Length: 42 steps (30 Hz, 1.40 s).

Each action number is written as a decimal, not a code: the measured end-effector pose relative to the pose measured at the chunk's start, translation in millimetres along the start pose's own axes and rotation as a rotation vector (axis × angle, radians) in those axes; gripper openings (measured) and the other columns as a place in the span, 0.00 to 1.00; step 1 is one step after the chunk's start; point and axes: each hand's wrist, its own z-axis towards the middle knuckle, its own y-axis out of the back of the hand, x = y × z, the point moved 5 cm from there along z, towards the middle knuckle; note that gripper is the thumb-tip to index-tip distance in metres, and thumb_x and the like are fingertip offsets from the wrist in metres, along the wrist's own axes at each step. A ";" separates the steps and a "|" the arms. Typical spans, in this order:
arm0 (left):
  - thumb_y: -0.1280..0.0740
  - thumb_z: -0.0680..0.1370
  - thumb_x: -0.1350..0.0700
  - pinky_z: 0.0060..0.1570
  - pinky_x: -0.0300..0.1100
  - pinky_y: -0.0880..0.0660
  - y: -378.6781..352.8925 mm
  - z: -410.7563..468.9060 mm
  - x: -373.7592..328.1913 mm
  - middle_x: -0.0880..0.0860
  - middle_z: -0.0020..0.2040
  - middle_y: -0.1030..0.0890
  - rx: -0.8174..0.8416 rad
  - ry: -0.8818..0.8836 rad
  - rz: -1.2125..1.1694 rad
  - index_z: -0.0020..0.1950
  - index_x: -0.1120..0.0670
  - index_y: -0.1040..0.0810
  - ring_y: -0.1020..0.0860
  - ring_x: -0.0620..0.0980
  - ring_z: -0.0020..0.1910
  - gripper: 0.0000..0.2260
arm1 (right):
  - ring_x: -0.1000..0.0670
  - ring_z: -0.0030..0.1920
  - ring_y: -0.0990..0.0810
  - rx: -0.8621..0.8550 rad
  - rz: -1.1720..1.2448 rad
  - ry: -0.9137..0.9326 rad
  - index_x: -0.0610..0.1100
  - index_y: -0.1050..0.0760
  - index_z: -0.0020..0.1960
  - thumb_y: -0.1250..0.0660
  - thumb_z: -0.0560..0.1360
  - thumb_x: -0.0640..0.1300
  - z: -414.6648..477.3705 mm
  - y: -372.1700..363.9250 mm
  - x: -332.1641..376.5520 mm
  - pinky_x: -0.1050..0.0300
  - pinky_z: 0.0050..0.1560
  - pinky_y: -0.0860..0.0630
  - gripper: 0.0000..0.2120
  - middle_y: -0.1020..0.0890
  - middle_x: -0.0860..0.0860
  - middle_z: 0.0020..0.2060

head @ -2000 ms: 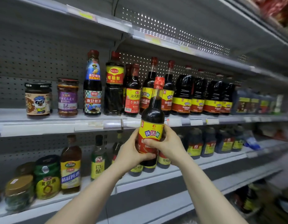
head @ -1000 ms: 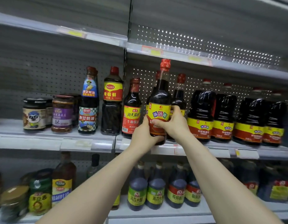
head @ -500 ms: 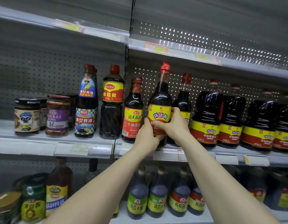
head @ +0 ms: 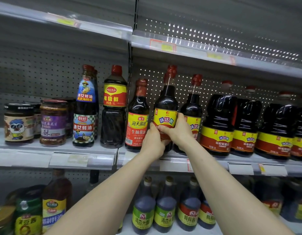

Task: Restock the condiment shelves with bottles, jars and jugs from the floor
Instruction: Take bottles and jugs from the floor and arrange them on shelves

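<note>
A dark soy sauce bottle (head: 165, 102) with a red cap and yellow-and-red label is upright over the middle shelf (head: 102, 158). Both hands grip its lower half: my left hand (head: 152, 141) wraps it from the left and below, my right hand (head: 178, 128) from the right. The bottle's base is hidden behind my hands, so whether it rests on the shelf cannot be told. It stands between a red-labelled soy sauce bottle (head: 137, 116) on its left and a matching bottle (head: 192, 111) on its right.
Left on the same shelf stand two tall sauce bottles (head: 85, 107) and jars (head: 52, 122). Large dark jugs (head: 218, 124) fill the right. The upper shelf (head: 180, 46) overhangs the bottle's cap. Vinegar bottles (head: 143, 207) line the lower shelf.
The bottle was raised from below shelf level and moved forward into the row on the middle shelf. Both hands stayed on it, and it now sits deeper between its neighbours.
</note>
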 end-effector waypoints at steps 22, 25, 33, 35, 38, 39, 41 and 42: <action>0.33 0.79 0.59 0.65 0.53 0.28 -5.7 -10.4 4.7 0.58 0.68 0.26 -0.067 -0.024 0.199 0.77 0.60 0.44 0.26 0.58 0.66 0.31 | 0.45 0.64 0.22 0.048 -0.087 0.018 0.45 0.31 0.71 0.31 0.79 0.44 -32.6 -7.5 -14.2 0.51 0.63 0.27 0.21 0.21 0.47 0.64; 0.32 0.79 0.60 0.67 0.50 0.30 -2.3 -27.3 -0.8 0.55 0.70 0.28 -0.127 -0.121 0.210 0.77 0.57 0.39 0.28 0.54 0.68 0.29 | 0.47 0.67 0.23 0.017 -0.052 0.055 0.45 0.32 0.74 0.32 0.80 0.41 -51.1 1.7 -16.5 0.46 0.68 0.26 0.24 0.21 0.48 0.66; 0.31 0.77 0.62 0.62 0.52 0.25 18.4 -122.0 35.2 0.52 0.65 0.22 -0.280 -0.207 0.073 0.71 0.54 0.28 0.24 0.50 0.63 0.22 | 0.51 0.62 0.21 0.003 0.145 0.192 0.46 0.28 0.71 0.34 0.80 0.40 -129.1 -4.9 -27.2 0.50 0.63 0.23 0.20 0.20 0.51 0.64; 0.31 0.77 0.63 0.61 0.51 0.24 20.9 -152.3 58.0 0.52 0.64 0.21 -0.294 -0.163 0.093 0.70 0.55 0.26 0.23 0.50 0.61 0.22 | 0.52 0.59 0.20 0.051 0.175 0.215 0.46 0.27 0.70 0.34 0.80 0.40 -158.8 -20.1 -35.7 0.49 0.62 0.22 0.19 0.19 0.51 0.62; 0.31 0.77 0.62 0.60 0.50 0.24 23.5 -200.7 95.7 0.53 0.62 0.21 -0.251 -0.056 0.129 0.70 0.55 0.26 0.21 0.49 0.60 0.21 | 0.51 0.59 0.19 0.157 0.170 0.224 0.45 0.27 0.70 0.33 0.79 0.38 -213.2 -50.4 -51.2 0.51 0.61 0.22 0.19 0.18 0.51 0.60; 0.31 0.77 0.61 0.59 0.50 0.23 25.5 -212.2 106.1 0.52 0.62 0.21 -0.237 -0.024 0.136 0.70 0.55 0.26 0.21 0.49 0.59 0.20 | 0.52 0.59 0.19 0.183 0.176 0.223 0.45 0.26 0.69 0.33 0.79 0.37 -226.9 -59.3 -55.4 0.52 0.61 0.22 0.19 0.19 0.53 0.58; 0.31 0.78 0.61 0.57 0.50 0.22 33.2 -239.3 128.3 0.51 0.61 0.20 -0.210 0.020 0.135 0.69 0.55 0.26 0.21 0.48 0.58 0.20 | 0.54 0.57 0.18 0.237 0.183 0.209 0.45 0.26 0.68 0.33 0.79 0.36 -258.0 -78.9 -63.4 0.54 0.59 0.21 0.19 0.19 0.57 0.55; 0.31 0.78 0.61 0.56 0.50 0.22 38.0 -251.6 136.4 0.50 0.61 0.21 -0.197 0.033 0.130 0.69 0.54 0.26 0.21 0.48 0.58 0.20 | 0.54 0.56 0.18 0.257 0.179 0.206 0.45 0.25 0.68 0.33 0.79 0.36 -271.5 -86.6 -66.8 0.55 0.57 0.21 0.18 0.19 0.56 0.55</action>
